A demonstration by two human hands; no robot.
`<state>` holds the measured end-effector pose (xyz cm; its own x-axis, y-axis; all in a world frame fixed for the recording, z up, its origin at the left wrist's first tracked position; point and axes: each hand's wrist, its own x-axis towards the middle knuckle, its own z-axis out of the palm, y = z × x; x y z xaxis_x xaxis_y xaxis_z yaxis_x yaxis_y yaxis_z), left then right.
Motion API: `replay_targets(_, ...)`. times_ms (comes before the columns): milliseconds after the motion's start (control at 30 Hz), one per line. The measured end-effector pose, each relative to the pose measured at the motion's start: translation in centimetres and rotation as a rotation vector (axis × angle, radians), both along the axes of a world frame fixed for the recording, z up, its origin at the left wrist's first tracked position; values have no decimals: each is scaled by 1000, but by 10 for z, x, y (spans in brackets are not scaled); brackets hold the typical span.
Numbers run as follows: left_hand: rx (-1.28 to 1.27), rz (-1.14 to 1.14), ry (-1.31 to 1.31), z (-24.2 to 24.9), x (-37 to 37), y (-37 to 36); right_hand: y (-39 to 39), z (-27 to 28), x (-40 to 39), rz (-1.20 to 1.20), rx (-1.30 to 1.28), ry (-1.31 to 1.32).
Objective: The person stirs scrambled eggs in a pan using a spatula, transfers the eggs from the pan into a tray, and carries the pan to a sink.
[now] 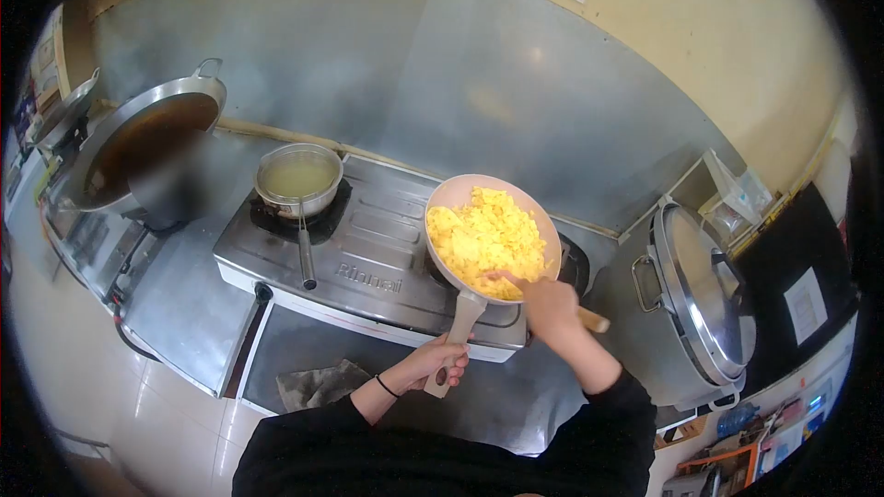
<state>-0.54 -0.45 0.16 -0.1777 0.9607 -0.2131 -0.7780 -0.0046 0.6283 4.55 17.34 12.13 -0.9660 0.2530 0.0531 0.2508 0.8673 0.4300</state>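
My left hand (435, 361) is closed around the beige handle of a frying pan (444, 191), which is over the right side of the stove. Yellow scrambled eggs (488, 235) fill much of the pan, heaped toward its middle and right. My right hand (550, 304) grips a wooden spatula (593, 319) at the pan's near right edge. The spatula's handle end sticks out to the right of the hand, and its other end reaches into the eggs, partly hidden.
On the left burner of the steel stove (368, 244) sits a small saucepan (299, 198) of pale liquid, its handle pointing toward me. A large wok (152, 143) of brown liquid stands farther left. To the right is a tall lidded pot (635, 313). A dark cloth (322, 385) lies below the stove.
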Motion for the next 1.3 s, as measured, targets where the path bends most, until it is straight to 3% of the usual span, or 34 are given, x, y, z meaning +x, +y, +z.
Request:
replay_targets(100,-4,19,14,0,0,1,28,-50,-40,-82,48,211)
replay_targets(167,-16,21,10,0,3,0,47,-46,-49,-72,36,235)
replay_targets(267,-23,17,5,2,1,-1,70,-19,-47,-5,27,142)
replay_targets(333,-19,13,-11,4,2,-1,55,20,-31,-29,30,84)
replay_targets(433,3,12,35,-3,1,1,13,66,-3,148,-82,92)
replay_targets(567,-2,26,2,-1,2,1,-29,37,-24,111,-79,-30)
replay_targets(633,10,50,-44,1,4,0,-15,-22,-52,66,51,27)
replay_targets(800,15,50,-2,-3,3,1,24,-64,-86,-107,202,201)
replay_targets(867,11,46,13,-2,3,0,63,-46,-88,-70,178,46)
replay_targets(933,-1,34,35,0,3,-1,95,-10,-76,45,31,76)
replay_targets(1000,6,29,22,3,2,-1,54,71,-59,-163,-262,53)
replay_targets(1033,5,21,16,3,2,-1,60,79,-66,-138,-300,58)
replay_targets(1133,-8,20,55,-3,2,0,96,86,-88,-88,-449,104)
replay_targets(1233,10,12,43,-7,3,2,132,61,-130,-251,-315,28)
replay_targets(1300,10,7,31,-5,0,2,144,55,-153,-348,-402,-74)
